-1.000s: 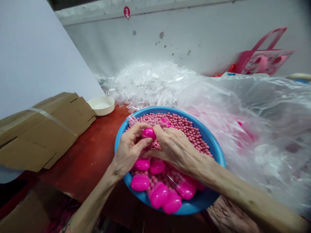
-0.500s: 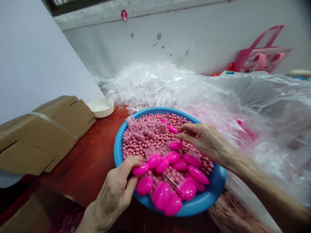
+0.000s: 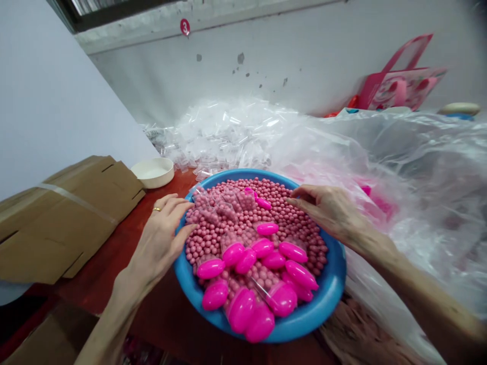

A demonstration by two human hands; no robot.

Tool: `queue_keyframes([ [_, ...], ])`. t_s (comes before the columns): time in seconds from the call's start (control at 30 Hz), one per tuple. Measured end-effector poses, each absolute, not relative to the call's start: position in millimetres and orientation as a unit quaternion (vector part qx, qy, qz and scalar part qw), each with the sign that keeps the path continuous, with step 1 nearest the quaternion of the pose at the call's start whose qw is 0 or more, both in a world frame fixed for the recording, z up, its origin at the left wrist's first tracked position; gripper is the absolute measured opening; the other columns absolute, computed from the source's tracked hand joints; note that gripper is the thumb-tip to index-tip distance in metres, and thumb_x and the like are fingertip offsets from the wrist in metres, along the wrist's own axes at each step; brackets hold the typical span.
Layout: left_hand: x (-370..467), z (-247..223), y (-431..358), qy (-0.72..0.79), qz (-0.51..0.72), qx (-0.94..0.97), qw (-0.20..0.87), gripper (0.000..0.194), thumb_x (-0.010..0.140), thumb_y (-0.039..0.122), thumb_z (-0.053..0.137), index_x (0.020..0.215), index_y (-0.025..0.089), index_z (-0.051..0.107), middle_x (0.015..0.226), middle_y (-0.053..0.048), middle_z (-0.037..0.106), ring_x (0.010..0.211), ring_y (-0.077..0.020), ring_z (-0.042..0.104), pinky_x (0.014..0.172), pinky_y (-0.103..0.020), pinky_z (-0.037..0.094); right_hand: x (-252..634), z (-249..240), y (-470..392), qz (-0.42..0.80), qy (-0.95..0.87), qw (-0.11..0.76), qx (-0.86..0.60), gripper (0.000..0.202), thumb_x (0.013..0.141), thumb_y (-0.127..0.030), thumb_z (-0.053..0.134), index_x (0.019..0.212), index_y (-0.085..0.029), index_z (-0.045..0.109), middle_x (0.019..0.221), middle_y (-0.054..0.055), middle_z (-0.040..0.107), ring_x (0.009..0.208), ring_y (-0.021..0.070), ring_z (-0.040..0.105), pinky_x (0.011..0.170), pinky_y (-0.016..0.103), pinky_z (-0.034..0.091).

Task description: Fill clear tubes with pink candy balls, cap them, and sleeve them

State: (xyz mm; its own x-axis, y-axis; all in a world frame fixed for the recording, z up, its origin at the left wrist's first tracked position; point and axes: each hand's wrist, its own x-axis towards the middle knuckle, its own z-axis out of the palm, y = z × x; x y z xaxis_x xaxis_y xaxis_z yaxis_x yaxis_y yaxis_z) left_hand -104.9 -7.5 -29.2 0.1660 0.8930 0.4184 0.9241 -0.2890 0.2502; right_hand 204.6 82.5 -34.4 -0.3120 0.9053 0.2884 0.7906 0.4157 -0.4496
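The person's left hand (image 3: 163,233) reaches in from the left of the basin (image 3: 337,291), back of the hand up, fingers extended together and thumb well apart from them, nothing visible between; their tips come over the basin's left edge, and one finger wears a gold ring (image 3: 157,209). The right hand (image 3: 331,210) comes from the basin's right, its forearm slanting in, wrist bent a little; index finger and thumb point left over the basin's far right part, their tips near each other, and whether they pinch something small cannot be told.

There is one blue basin, with pink balls (image 3: 281,215) too many to count. Some thirteen large magenta caps (image 3: 241,309) crowd the basin's near half, several visibly fitted on clear containers of balls. Two small magenta pieces (image 3: 263,203) lie toward its far side. Perhaps four clear cups (image 3: 228,210), filled with balls, overlap in its far left part; the exact count is unclear.

Left of the basin stands one white dish (image 3: 158,178). Beyond the basin spreads a heap of clear pieces (image 3: 232,132), uncountable, and to its right lies translucent plastic sheeting (image 3: 437,167) with pink showing through.
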Motion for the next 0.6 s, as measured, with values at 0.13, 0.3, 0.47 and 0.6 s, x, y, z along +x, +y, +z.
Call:
queue_keyframes([
  [0.13, -101.3, -35.7, 8.2, -0.607, -0.153, -0.777, 0.064, 0.022, 0.086, 0.026, 0.049, 0.092, 0.009, 0.061, 0.099, -0.017, 0.058, 0.105, -0.0335, 0.046, 0.095, -0.049, 0.040, 193.9, -40.0, 92.9, 0.093, -0.823, 0.238, -0.507, 0.021, 0.082, -0.028, 0.056, 0.068, -0.016, 0.065, 0.063, 0.003, 0.064, 0.059, 0.0159, 0.058, 0.056, 0.026, 0.039],
  [0.3, -99.1, -39.8, 3.0, -0.616, -0.179, -0.764, 0.069, 0.016, 0.085, 0.028, 0.048, 0.086, 0.015, 0.057, 0.098, -0.013, 0.057, 0.107, -0.0319, 0.045, 0.096, -0.050, 0.038, 169.9, -55.3, 102.5, 0.071, -0.863, 0.213, -0.453, 0.014, 0.083, -0.027, 0.059, 0.074, -0.016, 0.063, 0.080, 0.005, 0.063, 0.073, 0.0173, 0.056, 0.068, 0.028, 0.040],
  [0.47, -99.3, -44.7, 3.2, -0.626, -0.233, -0.744, 0.016, 0.009, 0.083, 0.026, 0.053, 0.084, 0.017, 0.055, 0.095, -0.010, 0.060, 0.113, -0.0308, 0.045, 0.097, -0.049, 0.038, 160.2, -68.4, 109.4, 0.069, -0.881, 0.192, -0.427, 0.011, 0.084, -0.017, 0.054, 0.074, -0.016, 0.059, 0.080, 0.005, 0.059, 0.077, 0.0178, 0.053, 0.072, 0.029, 0.038],
  [0.6, -98.4, -46.2, 2.1, -0.637, -0.296, -0.711, -0.030, 0.008, 0.079, 0.026, 0.059, 0.082, 0.019, 0.058, 0.101, -0.010, 0.061, 0.118, -0.0296, 0.047, 0.098, -0.045, 0.039, 165.5, -70.4, 108.5, 0.084, -0.872, 0.204, -0.438, 0.016, 0.084, -0.020, 0.053, 0.068, -0.018, 0.052, 0.074, 0.003, 0.056, 0.071, 0.0172, 0.050, 0.069, 0.029, 0.038],
])
